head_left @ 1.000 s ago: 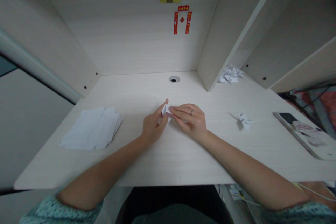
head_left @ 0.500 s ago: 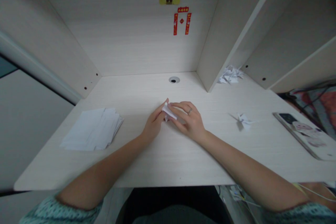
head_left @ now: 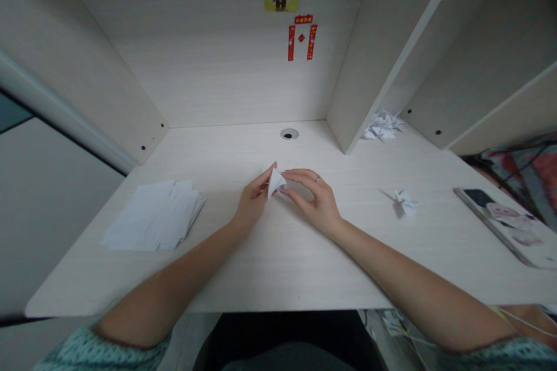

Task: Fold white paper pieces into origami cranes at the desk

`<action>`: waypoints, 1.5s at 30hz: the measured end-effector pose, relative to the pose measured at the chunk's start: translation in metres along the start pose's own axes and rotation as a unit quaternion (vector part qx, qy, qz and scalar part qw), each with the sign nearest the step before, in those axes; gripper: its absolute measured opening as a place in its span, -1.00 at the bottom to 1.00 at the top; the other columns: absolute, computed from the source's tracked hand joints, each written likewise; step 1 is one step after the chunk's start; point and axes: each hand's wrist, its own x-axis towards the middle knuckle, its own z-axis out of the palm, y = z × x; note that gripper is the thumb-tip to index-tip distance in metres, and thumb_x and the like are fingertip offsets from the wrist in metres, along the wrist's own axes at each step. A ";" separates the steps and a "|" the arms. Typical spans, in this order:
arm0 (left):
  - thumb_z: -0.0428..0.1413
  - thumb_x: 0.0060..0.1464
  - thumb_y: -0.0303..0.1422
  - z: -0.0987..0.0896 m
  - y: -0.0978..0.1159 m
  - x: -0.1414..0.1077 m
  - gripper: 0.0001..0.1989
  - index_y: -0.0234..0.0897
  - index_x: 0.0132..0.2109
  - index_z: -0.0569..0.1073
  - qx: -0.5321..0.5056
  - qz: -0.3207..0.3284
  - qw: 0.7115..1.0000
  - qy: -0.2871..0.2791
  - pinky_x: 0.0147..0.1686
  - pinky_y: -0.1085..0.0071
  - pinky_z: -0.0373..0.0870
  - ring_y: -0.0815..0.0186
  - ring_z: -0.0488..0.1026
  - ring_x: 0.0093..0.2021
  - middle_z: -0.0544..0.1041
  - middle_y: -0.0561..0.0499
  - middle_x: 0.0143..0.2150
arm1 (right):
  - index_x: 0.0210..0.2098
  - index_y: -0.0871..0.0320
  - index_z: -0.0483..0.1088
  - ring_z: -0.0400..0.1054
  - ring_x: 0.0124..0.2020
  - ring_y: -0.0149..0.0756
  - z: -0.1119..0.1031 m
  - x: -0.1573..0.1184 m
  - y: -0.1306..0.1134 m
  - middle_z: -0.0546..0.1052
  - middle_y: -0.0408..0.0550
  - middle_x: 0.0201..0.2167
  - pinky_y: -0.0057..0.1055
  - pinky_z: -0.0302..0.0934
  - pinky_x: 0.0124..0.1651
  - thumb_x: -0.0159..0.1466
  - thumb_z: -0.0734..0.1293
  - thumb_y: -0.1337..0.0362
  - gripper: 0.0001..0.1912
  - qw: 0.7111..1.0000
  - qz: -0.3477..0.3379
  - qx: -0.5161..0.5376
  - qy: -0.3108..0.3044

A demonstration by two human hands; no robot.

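The moment looks like the middle of a shaping step: both hands are at a small folded piece of white paper, just above or against the middle of the tabletop; the view does not settle which. The left hand has it gripped from the left, its fingers closed on that side and partly hidden by the paper. The right hand comes in from the right, fingers curved and thumb set apart beneath them, the tips at the paper's right edge; whether they pinch it or only touch it, one cannot tell. The piece shows a pointed top and a flared lower part, though its inner layers are too small to read.

Any further move on it would seem to call for a steady left grip and light right fingertips, since thin layers could crease askew or slip apart.

A stack of paper sheets lies on the left, its edges uneven. To the right sits a spiky folded piece, with a phone farther right and a heap of folded pieces on the far right side, beside an upright panel.
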 end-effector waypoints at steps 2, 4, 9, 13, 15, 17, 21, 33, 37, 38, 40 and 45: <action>0.22 -0.03 -0.25 0.000 0.001 -0.001 -0.38 -0.23 0.20 0.34 -0.017 -0.009 1.000 -0.004 0.05 0.24 0.31 0.15 0.45 0.01 0.51 -0.09 0.07 | 0.06 0.01 0.36 0.41 -0.13 -0.27 0.001 0.000 0.000 0.50 -0.01 -0.07 -0.26 0.28 0.00 0.24 0.34 0.26 -0.62 0.999 0.023 0.026 -0.006; 0.22 -0.04 -0.21 0.001 0.002 -0.002 -0.39 -0.24 0.18 0.38 -0.038 -0.017 0.999 -0.009 0.04 0.21 0.33 0.11 0.46 0.02 0.52 -0.10 0.06 | 0.10 0.04 0.33 0.42 -0.24 -0.30 0.003 -0.001 0.002 0.51 -0.02 -0.14 -0.30 0.31 -0.10 0.21 0.37 0.23 -0.55 0.998 0.053 0.037 -0.010; 0.20 -0.02 -0.16 0.002 0.002 -0.002 -0.48 -0.23 0.10 0.46 -0.033 -0.029 0.999 -0.005 0.04 0.13 0.34 0.04 0.42 0.07 0.51 -0.07 0.07 | -0.16 0.09 0.52 0.35 -0.43 -0.34 0.006 -0.003 0.007 0.50 -0.11 -0.46 -0.39 0.25 -0.30 0.22 0.35 0.22 -0.79 0.994 0.096 0.034 -0.033; 0.16 0.04 -0.16 0.001 0.001 -0.002 -0.47 -0.26 0.14 0.41 0.010 -0.007 1.000 -0.016 -0.02 0.19 0.39 0.10 0.49 -0.02 0.55 -0.11 0.01 | -0.18 0.09 0.55 0.34 -0.47 -0.35 0.006 -0.004 0.009 0.53 -0.11 -0.49 -0.41 0.21 -0.34 0.23 0.32 0.24 -0.79 0.992 0.119 0.040 -0.016; 0.09 0.12 -0.18 0.001 0.004 -0.004 -0.48 -0.27 0.20 0.34 0.041 0.020 0.999 -0.004 0.01 0.24 0.36 0.18 0.49 -0.04 0.54 -0.11 0.01 | -0.17 0.11 0.56 0.33 -0.48 -0.34 0.006 -0.003 0.010 0.54 -0.10 -0.49 -0.41 0.21 -0.35 0.23 0.32 0.23 -0.77 0.990 0.134 0.035 0.003; -0.02 0.21 -0.19 0.001 0.009 -0.008 -0.49 -0.28 0.24 0.27 0.062 0.045 0.997 0.014 0.06 0.27 0.33 0.23 0.48 -0.02 0.54 -0.12 0.01 | -0.16 0.12 0.56 0.31 -0.49 -0.35 0.005 -0.002 0.010 0.54 -0.10 -0.51 -0.41 0.21 -0.37 0.23 0.32 0.22 -0.75 0.989 0.144 0.025 0.022; 0.03 0.17 -0.16 0.003 0.018 -0.015 -0.49 -0.16 0.24 0.28 0.166 0.062 0.984 0.006 0.08 0.28 0.33 0.22 0.48 0.00 0.52 -0.06 0.07 | -0.11 0.12 0.55 0.28 -0.52 -0.37 0.003 -0.001 0.008 0.48 -0.12 -0.56 -0.42 0.19 -0.39 0.25 0.30 0.21 -0.72 0.990 0.138 -0.015 0.029; 0.03 0.17 -0.19 0.003 0.011 -0.013 -0.52 -0.09 0.23 0.30 0.289 0.045 0.955 0.037 -0.03 0.35 0.40 0.30 0.52 -0.16 0.57 0.03 -0.03 | 0.07 0.12 0.42 0.36 -0.39 -0.31 0.000 -0.002 0.007 0.51 -0.07 -0.43 -0.41 0.23 -0.30 0.28 0.27 0.13 -0.60 0.993 0.103 -0.049 -0.044; 0.01 0.19 -0.16 0.003 0.011 -0.013 -0.52 -0.11 0.23 0.30 0.294 0.048 0.954 0.044 -0.06 0.34 0.40 0.29 0.52 -0.20 0.61 0.01 -0.13 | 0.02 0.08 0.46 0.38 -0.37 -0.32 0.003 0.000 0.007 0.56 -0.03 -0.28 -0.38 0.29 -0.27 0.29 0.24 0.10 -0.62 0.986 0.157 0.053 -0.033; 0.00 0.19 -0.15 0.003 0.012 -0.013 -0.51 -0.11 0.23 0.29 0.299 0.052 0.952 0.039 -0.07 0.34 0.40 0.28 0.52 -0.20 0.60 0.01 -0.12 | -0.01 0.08 0.47 0.39 -0.38 -0.32 0.005 0.000 0.008 0.57 -0.03 -0.25 -0.38 0.30 -0.28 0.27 0.26 0.08 -0.63 0.979 0.181 0.095 -0.025; 0.01 0.18 -0.16 0.003 0.011 -0.014 -0.51 -0.10 0.23 0.29 0.317 0.066 0.946 0.030 -0.09 0.35 0.40 0.26 0.52 -0.17 0.59 0.01 -0.07 | -0.05 0.09 0.50 0.39 -0.41 -0.33 0.008 0.001 0.009 0.59 -0.04 -0.24 -0.39 0.33 -0.33 0.22 0.30 0.06 -0.62 0.958 0.226 0.175 -0.008; 0.03 0.17 -0.20 0.003 0.009 -0.014 -0.50 -0.07 0.25 0.26 0.364 0.091 0.927 0.022 -0.05 0.35 0.36 0.25 0.50 -0.11 0.55 0.01 0.00 | -0.17 0.15 0.55 0.36 -0.49 -0.37 0.012 0.004 0.010 0.61 -0.05 -0.35 -0.44 0.30 -0.44 0.09 0.40 0.05 -0.61 0.932 0.273 0.238 0.019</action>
